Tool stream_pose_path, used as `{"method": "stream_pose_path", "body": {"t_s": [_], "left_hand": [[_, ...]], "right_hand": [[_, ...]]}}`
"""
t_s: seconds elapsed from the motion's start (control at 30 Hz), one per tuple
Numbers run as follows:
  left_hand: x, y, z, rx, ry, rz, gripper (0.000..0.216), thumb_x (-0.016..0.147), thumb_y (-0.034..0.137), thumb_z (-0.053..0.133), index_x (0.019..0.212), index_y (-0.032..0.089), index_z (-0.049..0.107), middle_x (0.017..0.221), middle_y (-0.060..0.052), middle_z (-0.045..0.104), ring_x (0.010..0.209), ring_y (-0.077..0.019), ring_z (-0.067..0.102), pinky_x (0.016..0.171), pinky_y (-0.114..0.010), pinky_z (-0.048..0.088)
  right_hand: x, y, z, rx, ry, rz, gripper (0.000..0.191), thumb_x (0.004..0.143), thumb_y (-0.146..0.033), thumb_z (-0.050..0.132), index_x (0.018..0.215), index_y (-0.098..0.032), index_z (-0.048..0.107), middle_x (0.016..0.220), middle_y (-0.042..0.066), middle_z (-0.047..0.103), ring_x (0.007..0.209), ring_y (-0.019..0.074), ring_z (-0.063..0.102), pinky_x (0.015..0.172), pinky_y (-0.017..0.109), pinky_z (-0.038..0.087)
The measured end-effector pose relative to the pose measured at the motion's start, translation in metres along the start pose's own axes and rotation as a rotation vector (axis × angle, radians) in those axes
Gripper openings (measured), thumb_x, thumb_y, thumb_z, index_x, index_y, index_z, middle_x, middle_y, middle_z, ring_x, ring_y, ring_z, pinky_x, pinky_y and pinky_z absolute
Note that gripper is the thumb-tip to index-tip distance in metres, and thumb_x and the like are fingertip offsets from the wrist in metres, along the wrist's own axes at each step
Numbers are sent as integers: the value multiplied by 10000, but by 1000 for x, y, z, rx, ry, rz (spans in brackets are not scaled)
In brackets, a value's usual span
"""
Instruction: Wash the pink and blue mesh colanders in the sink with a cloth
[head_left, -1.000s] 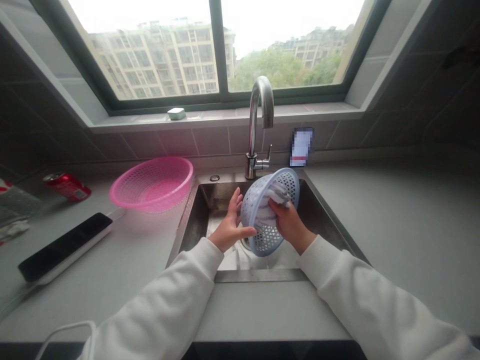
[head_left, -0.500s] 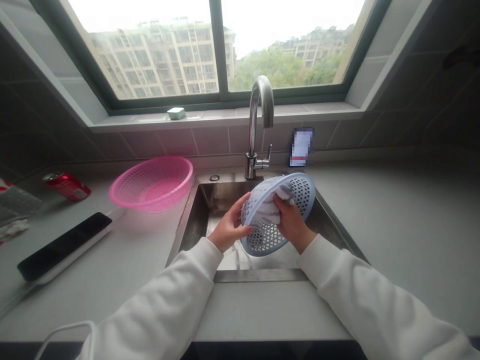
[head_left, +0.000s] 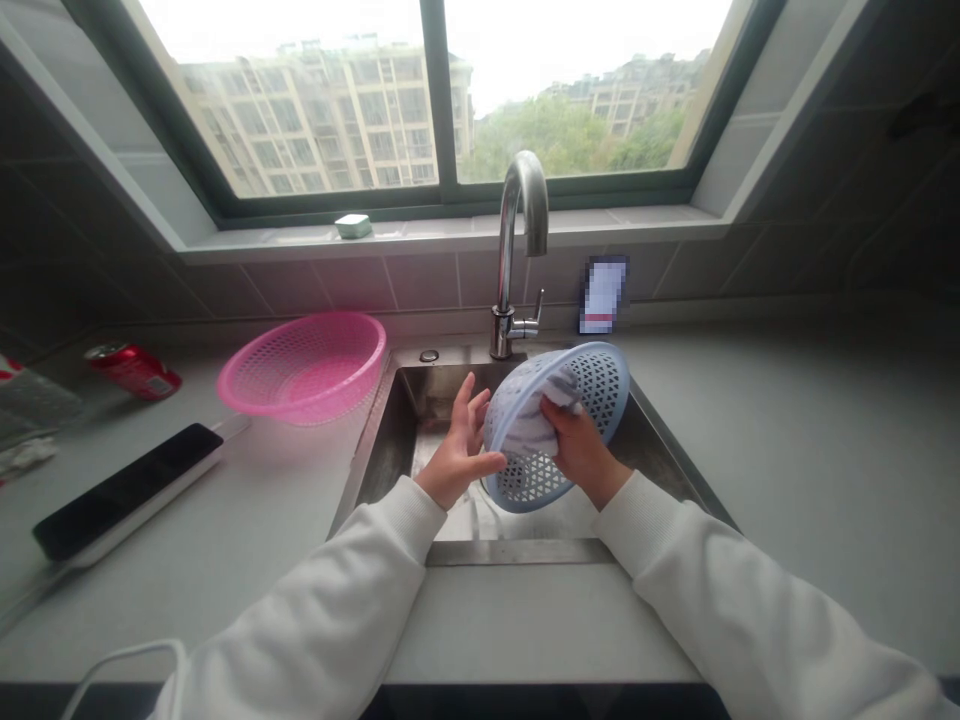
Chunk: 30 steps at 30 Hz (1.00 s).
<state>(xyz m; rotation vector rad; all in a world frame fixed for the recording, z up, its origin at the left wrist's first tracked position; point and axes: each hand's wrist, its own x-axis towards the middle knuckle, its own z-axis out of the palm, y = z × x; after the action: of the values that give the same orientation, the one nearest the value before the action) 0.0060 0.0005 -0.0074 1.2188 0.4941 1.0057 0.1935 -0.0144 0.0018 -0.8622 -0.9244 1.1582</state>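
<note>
Blue basket was up over the sink, tipped on edge, opening toward the person, just below the faucet. R hand was curled tight on a pale cloth, pressing it vs. the basket's inside. L hand had fingers splayed wide, gripping nothing, thumb just touching the lower-left rim. Basket looked light: thin plastic lattice, prob. flexy & slick if wet, so the rim's the firm spot to hold. Cloth looked soft, bunches easy. Pink basket sat on the counter, left of the sink.
</note>
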Motion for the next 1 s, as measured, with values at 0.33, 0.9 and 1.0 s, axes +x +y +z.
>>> {"method": "stream_pose_path", "body": {"t_s": [0.33,0.9,1.0], "left_hand": [[1,2,1,158,-1,-36,1082,647,409,913,1570,227,378,1460,-170,567,1337,-401,559,1139,-521,448],[2,-5,-8,127,-59,26,1312,513,617,977,1619,305,345,1661,-144,387,1528,-452,360,1249,-546,339],[1,-6,-8,153,-48,26,1385,537,571,987,1656,340,204,1692,-138,323,1570,-420,295,1292,-555,243]], "right_hand": [[-6,2,1,-147,-114,22,522,673,-449,919,1114,-306,679,1136,16,760,1109,288,694,1093,493,504],[-7,-2,3,-119,-75,16,493,694,-454,891,1112,-289,688,1144,32,763,1131,302,688,1091,502,494],[-2,-3,1,31,34,34,532,700,-527,876,1128,-291,665,1142,43,772,1183,327,683,1090,534,508]]}}
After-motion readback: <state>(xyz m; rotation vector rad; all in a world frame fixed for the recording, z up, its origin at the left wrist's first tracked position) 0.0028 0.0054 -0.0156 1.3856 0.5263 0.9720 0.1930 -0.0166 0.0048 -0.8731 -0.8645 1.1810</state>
